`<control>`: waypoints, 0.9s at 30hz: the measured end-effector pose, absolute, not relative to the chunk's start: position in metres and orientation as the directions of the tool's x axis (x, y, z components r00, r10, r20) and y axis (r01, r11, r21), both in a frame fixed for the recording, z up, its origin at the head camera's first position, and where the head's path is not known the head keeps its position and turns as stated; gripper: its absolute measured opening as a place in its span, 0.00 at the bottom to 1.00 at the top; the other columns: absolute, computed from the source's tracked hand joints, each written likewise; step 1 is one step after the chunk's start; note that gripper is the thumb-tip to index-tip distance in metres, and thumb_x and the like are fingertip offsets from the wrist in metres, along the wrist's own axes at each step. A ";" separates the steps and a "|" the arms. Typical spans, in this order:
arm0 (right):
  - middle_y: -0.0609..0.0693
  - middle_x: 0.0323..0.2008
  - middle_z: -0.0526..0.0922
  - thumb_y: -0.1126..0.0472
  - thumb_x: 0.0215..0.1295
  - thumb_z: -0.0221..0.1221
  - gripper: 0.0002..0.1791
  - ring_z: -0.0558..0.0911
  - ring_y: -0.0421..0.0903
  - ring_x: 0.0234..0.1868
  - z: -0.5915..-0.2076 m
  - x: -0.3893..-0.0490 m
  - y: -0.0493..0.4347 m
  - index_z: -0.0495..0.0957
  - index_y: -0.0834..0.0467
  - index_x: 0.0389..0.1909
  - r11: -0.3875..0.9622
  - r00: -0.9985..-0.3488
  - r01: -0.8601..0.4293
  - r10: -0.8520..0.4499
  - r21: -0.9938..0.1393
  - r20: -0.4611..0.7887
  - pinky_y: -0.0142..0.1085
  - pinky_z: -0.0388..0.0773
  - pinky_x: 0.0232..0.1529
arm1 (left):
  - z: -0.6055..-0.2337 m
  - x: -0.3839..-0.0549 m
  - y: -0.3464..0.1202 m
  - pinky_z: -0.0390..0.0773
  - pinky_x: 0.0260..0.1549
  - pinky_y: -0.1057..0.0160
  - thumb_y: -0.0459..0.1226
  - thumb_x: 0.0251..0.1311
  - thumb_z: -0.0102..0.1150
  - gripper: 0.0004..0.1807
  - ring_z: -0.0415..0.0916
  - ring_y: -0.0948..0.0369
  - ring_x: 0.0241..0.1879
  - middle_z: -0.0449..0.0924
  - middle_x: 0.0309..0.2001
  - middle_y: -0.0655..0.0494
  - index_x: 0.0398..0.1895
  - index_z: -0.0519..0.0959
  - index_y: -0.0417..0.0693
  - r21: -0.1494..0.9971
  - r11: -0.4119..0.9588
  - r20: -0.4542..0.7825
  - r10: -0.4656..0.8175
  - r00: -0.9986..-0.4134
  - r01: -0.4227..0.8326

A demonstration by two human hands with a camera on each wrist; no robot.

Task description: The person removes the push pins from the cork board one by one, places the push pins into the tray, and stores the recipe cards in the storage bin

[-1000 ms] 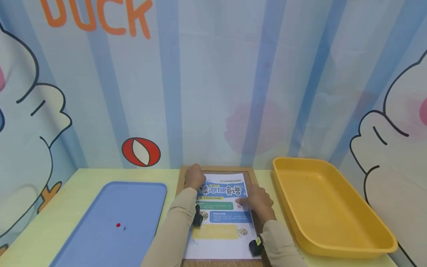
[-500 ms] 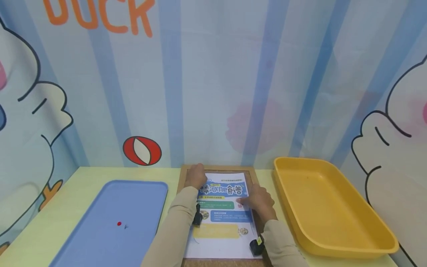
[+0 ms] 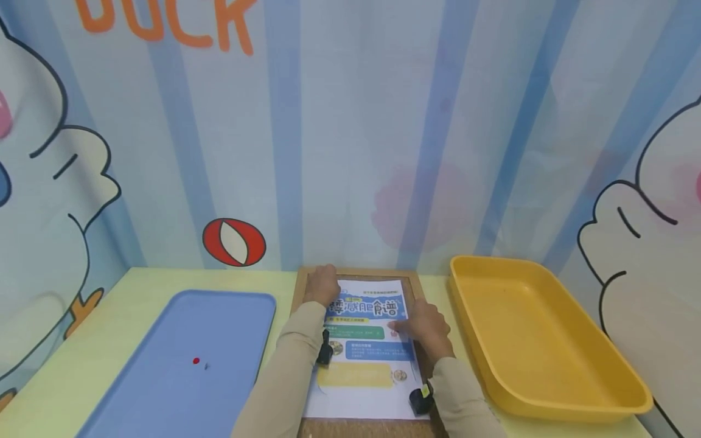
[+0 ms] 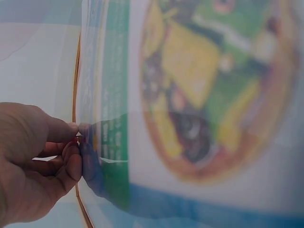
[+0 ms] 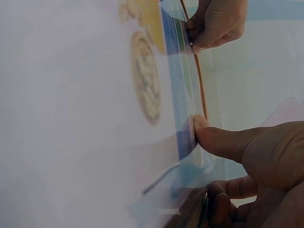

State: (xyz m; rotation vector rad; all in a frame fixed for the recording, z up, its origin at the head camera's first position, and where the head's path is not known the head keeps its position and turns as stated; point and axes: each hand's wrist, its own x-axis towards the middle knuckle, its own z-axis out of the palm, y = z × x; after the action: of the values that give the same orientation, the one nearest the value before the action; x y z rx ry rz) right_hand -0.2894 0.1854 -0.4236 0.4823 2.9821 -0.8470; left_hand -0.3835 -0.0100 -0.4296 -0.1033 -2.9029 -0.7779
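Observation:
A printed sheet (image 3: 361,401) with Chinese lettering and food pictures lies on a cork board (image 3: 372,429) with a wooden frame. At its upper left corner my left hand (image 3: 323,285) pinches a small red-headed pushpin (image 4: 80,139) between thumb and fingertips, right at the sheet's surface. Most of the pin is hidden by the fingers. My right hand (image 3: 424,328) grips the board's right side. Its thumb (image 5: 213,137) presses on the printed sheet while the other fingers curl at the board's edge.
To the left lies a blue tray (image 3: 164,389) with a red pushpin (image 3: 196,361) and a tiny dark thing (image 3: 206,366) on it. A deep yellow tray (image 3: 537,334) stands at the right. A striped cartoon curtain (image 3: 350,134) hangs behind the pale yellow table (image 3: 148,281).
The head view has shifted slightly. Both hands stay in place on the sheet and board.

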 end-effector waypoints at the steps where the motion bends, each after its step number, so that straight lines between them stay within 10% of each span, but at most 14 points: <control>1: 0.57 0.34 0.82 0.52 0.52 0.75 0.30 0.80 0.53 0.33 -0.423 -0.290 0.185 0.76 0.63 0.51 0.806 -0.952 0.295 0.293 -0.514 -0.086 0.46 0.72 0.37 | -0.428 -0.383 -0.010 0.81 0.33 0.57 0.26 0.62 0.59 0.05 0.78 0.55 0.29 0.83 0.33 0.42 0.39 0.82 0.33 0.493 0.864 0.146 0.032 -0.989 0.101; 27: 0.58 0.36 0.84 0.54 0.53 0.75 0.32 0.82 0.53 0.33 -0.421 -0.289 0.183 0.75 0.63 0.55 0.795 -0.947 0.312 0.302 -0.519 -0.107 0.46 0.75 0.38 | -0.423 -0.380 -0.008 0.83 0.40 0.56 0.30 0.66 0.58 0.06 0.82 0.54 0.35 0.84 0.36 0.45 0.42 0.82 0.37 0.383 0.917 0.103 0.072 -0.992 0.107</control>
State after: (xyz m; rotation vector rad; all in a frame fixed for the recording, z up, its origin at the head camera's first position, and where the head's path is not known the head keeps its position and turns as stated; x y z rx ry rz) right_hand -0.2888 0.1834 -0.4211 0.5057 2.9584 -0.8612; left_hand -0.3798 -0.0075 -0.4226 -0.1398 -2.9914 -0.6053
